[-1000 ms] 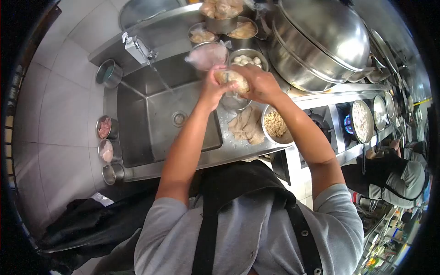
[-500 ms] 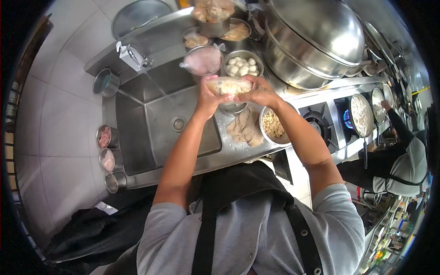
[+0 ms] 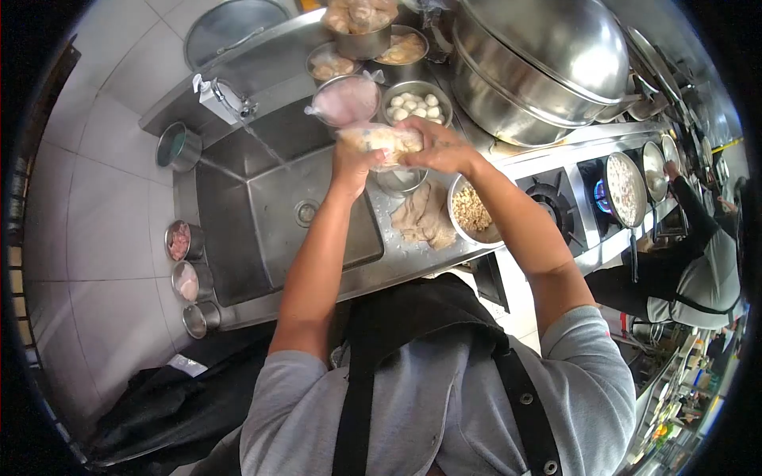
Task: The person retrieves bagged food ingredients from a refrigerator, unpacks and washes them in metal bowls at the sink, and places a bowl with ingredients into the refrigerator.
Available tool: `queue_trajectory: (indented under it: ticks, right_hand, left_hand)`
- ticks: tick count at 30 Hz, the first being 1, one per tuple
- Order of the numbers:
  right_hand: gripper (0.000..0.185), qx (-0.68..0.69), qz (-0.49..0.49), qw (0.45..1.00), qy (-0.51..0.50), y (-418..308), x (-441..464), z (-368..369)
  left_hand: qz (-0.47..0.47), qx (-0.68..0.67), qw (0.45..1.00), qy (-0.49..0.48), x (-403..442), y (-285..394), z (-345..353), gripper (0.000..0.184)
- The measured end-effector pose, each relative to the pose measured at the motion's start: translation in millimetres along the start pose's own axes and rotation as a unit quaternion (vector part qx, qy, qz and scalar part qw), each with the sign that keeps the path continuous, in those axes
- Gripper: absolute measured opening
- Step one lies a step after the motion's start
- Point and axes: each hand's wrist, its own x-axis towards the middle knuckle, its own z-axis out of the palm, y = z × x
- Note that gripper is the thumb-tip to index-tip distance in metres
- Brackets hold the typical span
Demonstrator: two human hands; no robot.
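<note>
Both hands are occupied with a single item, a clear plastic bag of pale food [image 3: 397, 142]. The bag is held raised near the far right corner of the sink [image 3: 266, 226]; its exact contents cannot be determined. The left hand [image 3: 354, 168] grips the bag's left end, thumb across the near side, with its other fingers partly hidden. The right hand [image 3: 443, 149] clasps the right end, fingers over the top and thumb on the near side. The bag spans the gap between the hands and touches both.

Beyond the sink's far right corner are a bag of pink contents [image 3: 347, 100] and a metal bowl of white round pieces [image 3: 445, 96]. On the table [image 3: 403, 258] right of the sink lie a crumpled cloth [image 3: 425, 218] and, further right, a bowl of chopped pieces [image 3: 490, 233]. Water runs from the tap [image 3: 230, 99] at the sink's far side.
</note>
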Motion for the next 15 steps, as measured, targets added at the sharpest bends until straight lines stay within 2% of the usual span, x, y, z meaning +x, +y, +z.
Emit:
queue_trajectory:
  ticks: [1, 3, 6, 10, 13, 15]
  right_hand:
    - [0.064, 0.0, 0.0, 1.0, 0.0, 6.7, 1.7, 3.7]
    - [0.057, -0.086, -0.08, 0.992, 0.054, 28.9, 6.9, 16.9]
    - [0.052, -0.108, -0.09, 0.985, 0.097, 35.2, 5.9, 27.6]
    - [0.051, -0.081, -0.016, 0.993, 0.09, 30.1, 2.0, 33.2]
    - [0.058, -0.019, -0.049, 0.993, 0.108, 50.0, 7.5, 35.3]
    - [0.07, 0.031, -0.039, 0.998, 0.044, 57.9, 9.9, 29.0]
  left_hand:
    - [0.009, 0.024, 0.999, 0.024, -1.8, -2.6, 0.6, 0.067]
    - [0.017, 0.046, 0.998, 0.049, -2.1, -6.2, 3.0, 0.068]
    - [0.017, 0.053, 0.995, 0.079, -1.9, -9.4, 4.3, 0.065]
    - [0.041, 0.09, 0.99, 0.097, 5.9, -16.1, -0.7, 0.062]
    - [0.042, 0.07, 0.991, 0.109, 6.7, -19.5, 0.1, 0.06]
    - [0.033, 0.048, 0.991, 0.118, 7.0, -18.3, 4.6, 0.058]
